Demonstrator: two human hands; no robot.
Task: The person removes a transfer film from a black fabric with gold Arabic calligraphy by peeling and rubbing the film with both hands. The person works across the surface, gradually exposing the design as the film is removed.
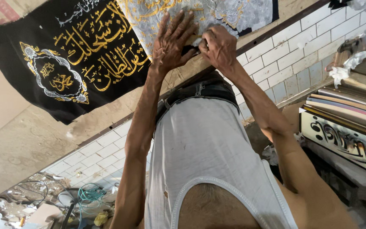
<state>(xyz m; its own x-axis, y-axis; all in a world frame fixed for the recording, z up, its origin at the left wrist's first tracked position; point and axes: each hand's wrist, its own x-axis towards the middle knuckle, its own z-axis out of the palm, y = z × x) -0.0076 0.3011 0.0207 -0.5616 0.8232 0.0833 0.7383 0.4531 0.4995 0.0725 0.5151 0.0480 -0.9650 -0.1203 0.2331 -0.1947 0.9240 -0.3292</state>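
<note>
The left hand (172, 42) lay flat, fingers spread, pressing the embroidered cloth (170, 12) onto the worktop (30, 135). The right hand (219, 46) had its fingers pinched shut on a small dark tool (190, 49) at the cloth's near edge. The cloth looked soft and limp, best held flat near the edge; a black embroidered banner (73, 63) lay just left, with bare worktop nearer.

You have two hands at work, your left hand (172, 40) and right hand (219, 46), two embroidered cloths, one black cloth (70, 59) and one grey cloth (217, 12), and one stack of frames (352, 106) (too blurred to count singly).
</note>
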